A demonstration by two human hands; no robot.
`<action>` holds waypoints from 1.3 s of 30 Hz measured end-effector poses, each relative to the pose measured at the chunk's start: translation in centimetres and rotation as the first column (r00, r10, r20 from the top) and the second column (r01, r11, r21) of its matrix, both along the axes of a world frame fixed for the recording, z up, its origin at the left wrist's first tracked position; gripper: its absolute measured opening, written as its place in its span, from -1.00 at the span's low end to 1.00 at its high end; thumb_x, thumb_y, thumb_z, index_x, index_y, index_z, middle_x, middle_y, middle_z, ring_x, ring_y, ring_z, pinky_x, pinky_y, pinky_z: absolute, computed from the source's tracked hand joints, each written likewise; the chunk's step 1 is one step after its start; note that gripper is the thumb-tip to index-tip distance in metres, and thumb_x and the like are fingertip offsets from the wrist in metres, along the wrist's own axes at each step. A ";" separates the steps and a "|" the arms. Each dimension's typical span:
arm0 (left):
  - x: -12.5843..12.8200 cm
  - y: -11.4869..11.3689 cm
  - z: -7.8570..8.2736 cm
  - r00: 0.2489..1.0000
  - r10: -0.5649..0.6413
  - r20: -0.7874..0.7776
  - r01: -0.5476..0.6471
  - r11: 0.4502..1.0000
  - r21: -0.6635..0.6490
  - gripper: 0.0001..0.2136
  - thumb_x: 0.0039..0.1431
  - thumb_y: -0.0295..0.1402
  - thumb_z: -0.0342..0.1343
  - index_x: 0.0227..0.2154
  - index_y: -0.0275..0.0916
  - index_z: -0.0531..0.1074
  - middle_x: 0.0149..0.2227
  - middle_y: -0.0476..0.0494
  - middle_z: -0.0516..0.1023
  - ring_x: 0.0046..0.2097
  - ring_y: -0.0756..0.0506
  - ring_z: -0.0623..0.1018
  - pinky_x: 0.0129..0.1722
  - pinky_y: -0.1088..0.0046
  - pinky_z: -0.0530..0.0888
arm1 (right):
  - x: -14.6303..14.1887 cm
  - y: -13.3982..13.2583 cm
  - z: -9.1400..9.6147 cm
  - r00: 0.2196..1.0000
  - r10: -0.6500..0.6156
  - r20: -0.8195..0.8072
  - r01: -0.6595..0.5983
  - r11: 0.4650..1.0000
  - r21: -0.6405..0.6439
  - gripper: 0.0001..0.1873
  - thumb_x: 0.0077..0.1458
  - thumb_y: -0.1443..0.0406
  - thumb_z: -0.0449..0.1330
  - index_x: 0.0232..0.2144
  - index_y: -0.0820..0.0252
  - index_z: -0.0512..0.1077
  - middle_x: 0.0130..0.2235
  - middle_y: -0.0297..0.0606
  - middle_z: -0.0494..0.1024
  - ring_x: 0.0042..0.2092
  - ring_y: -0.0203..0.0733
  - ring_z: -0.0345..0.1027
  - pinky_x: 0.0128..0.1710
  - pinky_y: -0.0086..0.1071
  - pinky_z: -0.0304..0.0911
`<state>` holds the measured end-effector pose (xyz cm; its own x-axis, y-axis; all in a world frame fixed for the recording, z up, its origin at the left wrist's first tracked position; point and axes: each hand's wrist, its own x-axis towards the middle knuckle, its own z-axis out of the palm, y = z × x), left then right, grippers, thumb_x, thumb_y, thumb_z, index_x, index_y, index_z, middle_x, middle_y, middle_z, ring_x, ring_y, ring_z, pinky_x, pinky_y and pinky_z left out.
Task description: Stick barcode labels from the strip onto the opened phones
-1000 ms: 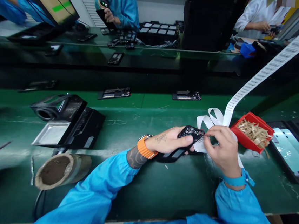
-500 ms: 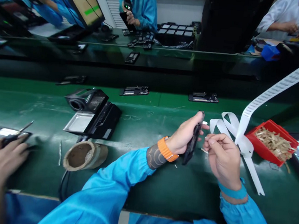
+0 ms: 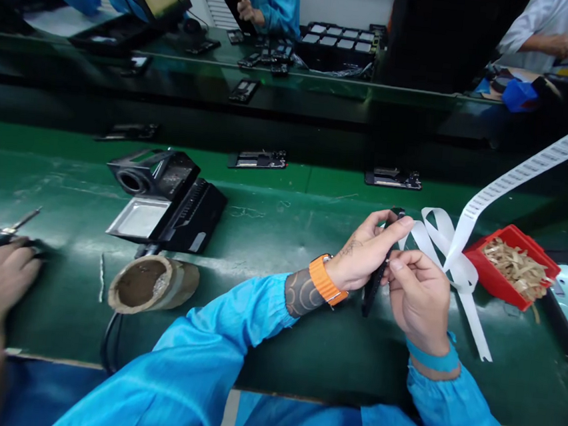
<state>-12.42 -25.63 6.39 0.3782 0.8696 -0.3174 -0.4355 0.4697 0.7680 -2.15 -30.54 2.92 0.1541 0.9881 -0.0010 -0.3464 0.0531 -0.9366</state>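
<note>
Work on the dark phone-like unit (image 3: pixel 370 295) is judged to be under way and not finished, since both hands are engaged on it. The unit is held up on edge, left of the red bin (image 3: pixel 491 278) and off its wall. Its faces are turned too far aside to establish what is done or what is left.

The left hand (image 3: pixel 360 257) has the unit clasped, thumb at the upper end. The right hand (image 3: pixel 419 296), between unit and bin, has thumb and forefinger at the unit's side; cannot tell whether that grip is closed on anything.

Edges and room: a barcode strip (image 3: pixel 529 168) rises behind the bin's left side. Its white tail (image 3: pixel 474 325) lies between the bin and the near edge of the tabletop (image 3: pixel 261 237), limiting the right hand's outward travel. A dark tray (image 3: pixel 564 334) is just right of the bin. Leftward, well away from the bin, a broad stretch of tabletop reaches to the black stand (image 3: pixel 191 214), giving the greater freedom of movement.
</note>
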 end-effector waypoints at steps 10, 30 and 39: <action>0.0 -0.2 -0.3 0.998 -0.058 -0.006 0.058 0.998 0.038 -0.71 0.28 -0.14 0.21 -0.14 -0.15 0.25 -0.67 0.20 0.24 -0.70 0.10 0.20 -0.70 0.62 0.21 | 0.6 0.2 0.3 0.998 0.049 0.046 -0.050 0.999 0.015 -0.84 0.00 0.32 0.40 -0.51 0.16 0.48 -0.49 -0.36 0.50 -0.46 -0.30 0.39 -0.45 -0.42 0.30; 0.0 0.1 -0.8 1.000 0.006 -0.020 -0.005 1.000 0.030 -0.72 0.21 -0.19 0.29 -0.19 -0.20 0.35 -0.57 0.16 0.31 -0.62 0.13 0.33 -0.62 0.65 0.28 | 1.7 -0.1 0.4 0.980 0.113 0.163 -0.120 0.992 0.028 -0.85 0.10 0.32 0.36 -0.46 0.15 0.47 -0.43 -0.34 0.48 -0.40 -0.27 0.35 -0.38 -0.36 0.26; 0.1 0.0 -1.3 0.999 -0.051 -0.016 0.053 0.994 0.096 -0.61 0.19 -0.09 0.28 -0.08 -0.17 0.31 -0.64 0.18 0.31 -0.69 0.06 0.31 -0.70 0.57 0.30 | 2.0 0.0 0.1 0.968 0.151 0.202 -0.160 0.987 0.031 -0.85 0.13 0.33 0.34 -0.45 0.16 0.46 -0.46 -0.38 0.45 -0.43 -0.30 0.33 -0.38 -0.37 0.22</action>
<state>-12.35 -25.67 5.08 0.4197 0.8757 -0.2386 -0.4014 0.4149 0.8165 -0.17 -30.57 3.00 -0.0090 0.9981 0.0603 -0.1615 0.0581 -0.9852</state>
